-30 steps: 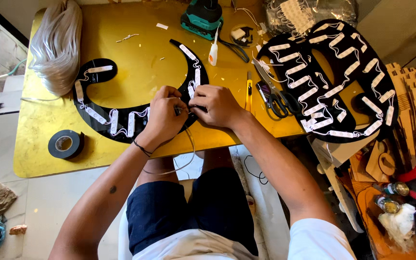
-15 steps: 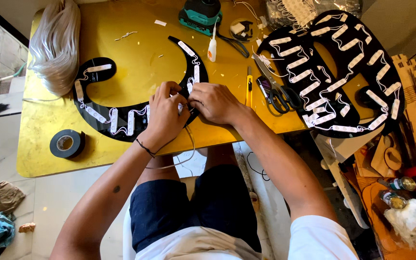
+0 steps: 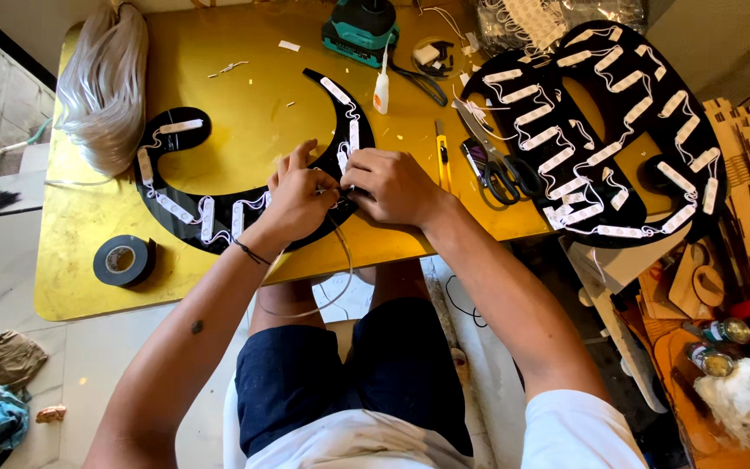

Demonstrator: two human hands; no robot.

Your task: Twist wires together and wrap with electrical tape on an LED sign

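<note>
Wire (image 3: 333, 189) thin, limp, mid-frame; left hand (image 3: 299, 201), right hand (image 3: 392, 184) pinch it closed over stiff black panel (image 3: 186, 217); grip near modules.

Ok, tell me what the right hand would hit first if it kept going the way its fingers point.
The right hand points toward the left hand; their fingertips already meet over the black curved panel, so it would probably meet that hand first.

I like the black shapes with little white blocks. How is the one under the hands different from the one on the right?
The curved black panel is a thin open hook; the large black panel is wider with closed loops. The curved one carries fewer white modules. Both hands touch only the curved one. Both are black with wired modules.
</note>
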